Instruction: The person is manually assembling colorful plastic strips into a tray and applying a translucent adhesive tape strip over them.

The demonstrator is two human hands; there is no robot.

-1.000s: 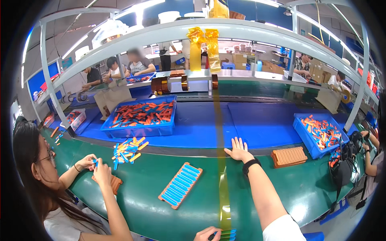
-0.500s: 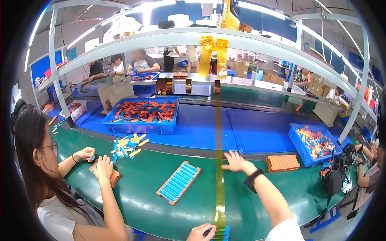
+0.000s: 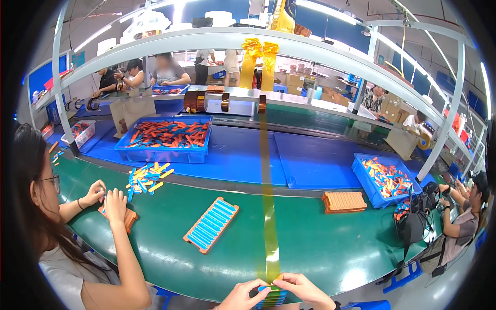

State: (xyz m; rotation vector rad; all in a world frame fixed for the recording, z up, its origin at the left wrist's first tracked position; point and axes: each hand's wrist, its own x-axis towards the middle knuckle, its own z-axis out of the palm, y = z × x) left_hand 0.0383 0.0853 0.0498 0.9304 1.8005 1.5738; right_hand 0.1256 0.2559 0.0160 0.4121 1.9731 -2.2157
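A long amber tape [image 3: 267, 217] runs from a roll [image 3: 262, 104] on the rack down to the near edge of the table. Under its near end lie several blue strips [image 3: 274, 298] in a row, partly covered by my fingers. My left hand [image 3: 243, 295] is pinched at the tape's left edge, its thumb by the blue strip ends. From the other side, my right hand [image 3: 304, 289] pinches the tape with thumb and forefinger. Beyond my hands, a brown ridged tray [image 3: 205, 251] lies on the green table [image 3: 320, 245] with a row of blue strips across it.
At left, a co-worker [image 3: 57, 248] handles small pieces over a brown tray [image 3: 130, 219], near a pile of blue and yellow strips [image 3: 148, 178]. Two blue bins [image 3: 160, 155] [image 3: 385, 200] hold orange and blue pieces. Stacked brown trays [image 3: 343, 202] sit at right.
My right hand has come back from over the table's middle to the tape's near end, beside my left hand. The view has shifted, moving the scene leftward.
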